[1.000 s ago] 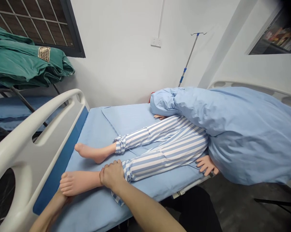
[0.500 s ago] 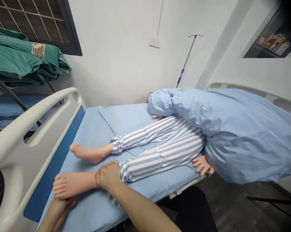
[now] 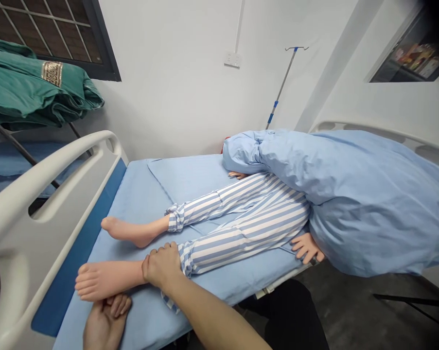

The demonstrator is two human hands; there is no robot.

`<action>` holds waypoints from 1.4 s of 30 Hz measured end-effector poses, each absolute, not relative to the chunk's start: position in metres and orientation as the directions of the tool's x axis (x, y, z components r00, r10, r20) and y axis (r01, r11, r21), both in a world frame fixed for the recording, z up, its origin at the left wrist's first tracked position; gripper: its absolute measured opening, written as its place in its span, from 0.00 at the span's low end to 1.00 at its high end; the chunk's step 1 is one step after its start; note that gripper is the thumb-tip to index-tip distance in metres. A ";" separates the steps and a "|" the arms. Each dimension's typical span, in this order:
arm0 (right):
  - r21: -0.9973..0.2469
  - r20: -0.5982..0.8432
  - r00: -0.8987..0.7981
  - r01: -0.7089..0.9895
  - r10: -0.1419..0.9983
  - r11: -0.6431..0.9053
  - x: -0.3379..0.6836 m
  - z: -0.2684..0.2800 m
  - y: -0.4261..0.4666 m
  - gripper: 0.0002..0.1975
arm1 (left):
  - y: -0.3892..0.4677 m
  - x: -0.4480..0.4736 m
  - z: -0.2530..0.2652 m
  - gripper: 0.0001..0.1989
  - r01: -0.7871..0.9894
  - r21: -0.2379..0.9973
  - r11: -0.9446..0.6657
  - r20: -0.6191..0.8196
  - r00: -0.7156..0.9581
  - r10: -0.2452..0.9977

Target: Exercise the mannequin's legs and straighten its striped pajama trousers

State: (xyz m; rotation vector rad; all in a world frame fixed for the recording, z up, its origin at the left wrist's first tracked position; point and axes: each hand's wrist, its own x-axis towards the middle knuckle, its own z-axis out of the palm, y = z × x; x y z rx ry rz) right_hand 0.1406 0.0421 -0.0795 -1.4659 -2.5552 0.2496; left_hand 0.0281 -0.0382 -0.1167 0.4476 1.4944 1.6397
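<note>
Gripping the near ankle (image 3: 134,273) of a lying mannequin (image 3: 234,243) from above with the right hand (image 3: 163,264). Holding the left hand (image 3: 106,318) palm up and half-curled at eight o'clock from there, just below the near foot (image 3: 98,281); cannot tell whether clasping anything. Can see that foot at nine o'clock, the far foot (image 3: 130,232) at ten, and striped trousers (image 3: 255,226) between two and three, running under a blue quilt (image 3: 365,194). Farther out, can see the end board (image 3: 68,218) at ten, the drip stand (image 3: 284,80) at one.
</note>
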 end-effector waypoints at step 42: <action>-0.290 0.057 -0.386 0.876 0.921 0.385 0.260 -0.064 0.088 0.15 | 0.088 0.068 -0.069 0.24 0.987 -0.161 0.004 0.191 0.027 0.981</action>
